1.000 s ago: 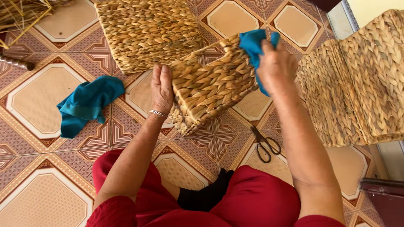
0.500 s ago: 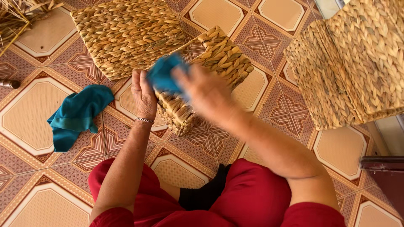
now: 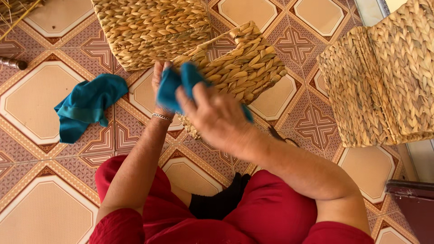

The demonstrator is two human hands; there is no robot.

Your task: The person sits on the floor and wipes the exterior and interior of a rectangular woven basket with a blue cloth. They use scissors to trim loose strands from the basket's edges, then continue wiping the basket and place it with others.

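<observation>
Woven basket (image 3: 239, 68): tilted on the floor just beyond my grip, long axis running away to my right. Teal cloth (image 3: 178, 86): clenched in my right hand (image 3: 217, 117), pressed on the basket's near end. Left hand (image 3: 159, 83): flat against that end, nearest, steadying.

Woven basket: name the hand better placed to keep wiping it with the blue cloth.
The right hand. It already holds the blue cloth against the woven basket. The left hand lies at the basket's near edge, apparently steadying it, with no cloth of its own; the spare cloth lies apart on the floor.
</observation>
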